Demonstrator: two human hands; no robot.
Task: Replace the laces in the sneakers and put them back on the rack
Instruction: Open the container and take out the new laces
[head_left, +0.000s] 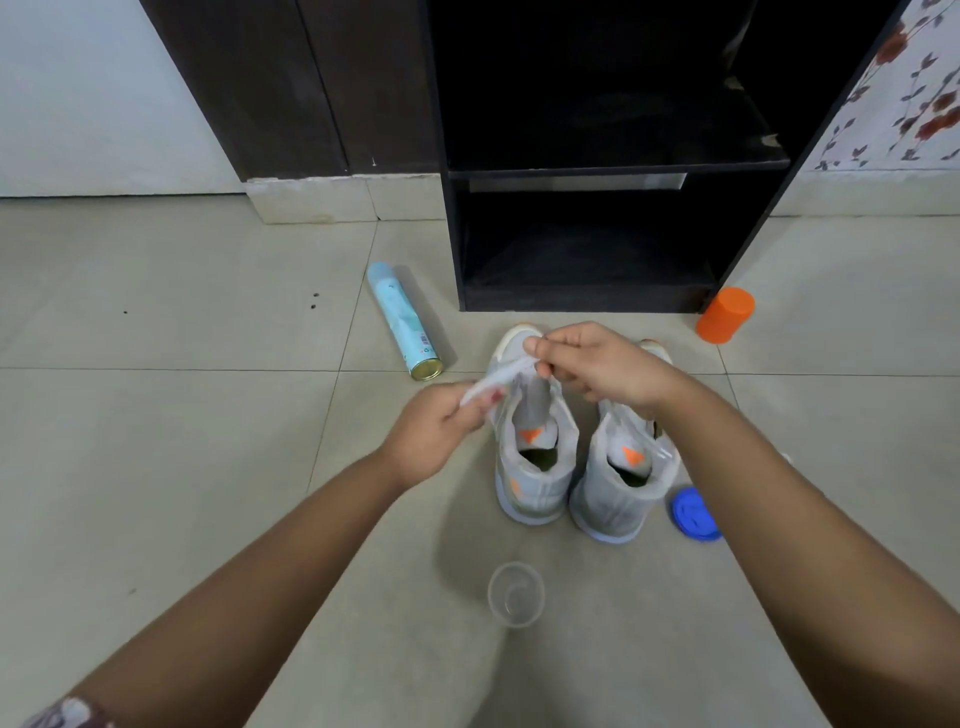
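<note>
Grey sneakers (571, 462) upright before black rack (597, 166)

The lace (493, 379) I hold looks like soft white cloth. The sneakers (535, 488) are matt grey fabric. Left of them lies a glossy can (402, 317) with a shiny metal base; behind them stands a matt black wooden rack (618, 165).

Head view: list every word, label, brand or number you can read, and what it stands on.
No text can be read.
Spray can: printing and a barcode-like patch near its base, too blurred.
Sneakers: orange marks, no legible letters.
Blue lid: raised shapes, unreadable.
</note>
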